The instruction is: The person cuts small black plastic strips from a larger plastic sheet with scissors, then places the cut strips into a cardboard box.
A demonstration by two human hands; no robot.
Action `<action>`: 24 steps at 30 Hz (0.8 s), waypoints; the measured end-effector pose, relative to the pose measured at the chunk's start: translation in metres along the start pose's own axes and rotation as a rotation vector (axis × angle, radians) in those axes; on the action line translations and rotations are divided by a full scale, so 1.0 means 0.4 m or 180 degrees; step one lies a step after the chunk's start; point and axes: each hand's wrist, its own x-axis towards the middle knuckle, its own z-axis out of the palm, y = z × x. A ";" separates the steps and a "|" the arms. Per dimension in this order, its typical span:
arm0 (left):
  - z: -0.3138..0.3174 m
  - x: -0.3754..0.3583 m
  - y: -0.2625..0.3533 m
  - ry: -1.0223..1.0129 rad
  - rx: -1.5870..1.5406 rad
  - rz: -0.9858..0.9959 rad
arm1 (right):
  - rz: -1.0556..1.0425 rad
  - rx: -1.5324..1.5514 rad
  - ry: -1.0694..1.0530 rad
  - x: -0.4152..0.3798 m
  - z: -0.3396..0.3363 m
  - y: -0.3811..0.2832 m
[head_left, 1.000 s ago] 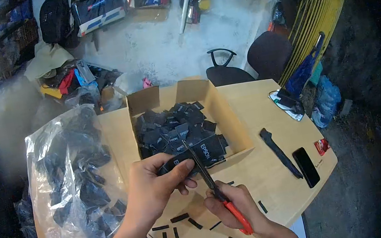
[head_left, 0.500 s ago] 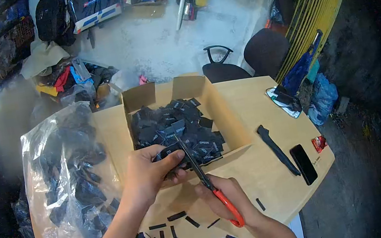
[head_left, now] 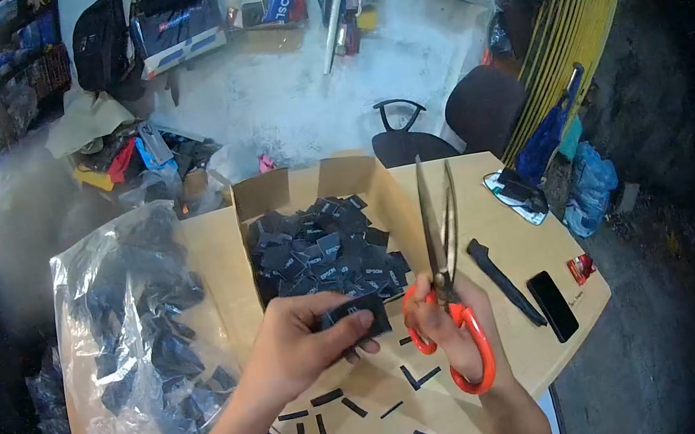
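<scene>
My left hand point(head_left: 315, 340) pinches a small black fabric label point(head_left: 367, 313) with part of its white lettering showing. In my right hand point(head_left: 449, 319) are scissors point(head_left: 443, 279) with red-orange handles, blades slightly apart and pointing away from me. The blades are to the right of the label and not touching it. Just beyond both hands stands an open cardboard box point(head_left: 410, 234) holding a heap of black labels point(head_left: 315, 245), some printed EPSON. Narrow black offcuts point(head_left: 326, 397) lie scattered on the table on my side of the box.
To the left lies a clear plastic bag point(head_left: 133, 336) with black pieces inside. A dark strip-like object point(head_left: 506, 282), a phone point(head_left: 553, 307) and a small red packet point(head_left: 581, 269) lie on the table point(head_left: 492, 418) at right. Chairs point(head_left: 485, 106) stand beyond it.
The scissors have moved right, away from the label, and now point upward in view with the blades apart. A few more black strips lie under my right hand. My left hand has lowered slightly.
</scene>
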 end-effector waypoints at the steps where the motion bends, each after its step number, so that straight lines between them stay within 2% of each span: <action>1: 0.007 -0.007 0.001 -0.0129 0.0126 0.0052 | -0.0149 -0.0153 0.0072 0.006 0.006 -0.013; 3: 0.021 -0.020 0.011 -0.0241 0.0448 0.0033 | -0.0274 -0.0374 0.0233 0.009 0.021 -0.035; 6: 0.039 -0.034 0.035 -0.0206 0.0409 -0.0062 | -0.0353 -0.0663 0.0123 -0.001 0.034 -0.051; 10: 0.026 -0.031 0.019 -0.0271 0.0445 0.0038 | -0.0472 -0.0392 0.0210 -0.001 0.037 -0.041; 14: 0.016 -0.023 0.011 -0.0260 0.0438 0.0022 | -0.0570 -0.0682 0.0283 0.003 0.015 -0.057; 24: 0.013 -0.014 0.006 0.0030 -0.0415 -0.0014 | -0.0353 -0.0550 0.0444 0.016 0.006 -0.068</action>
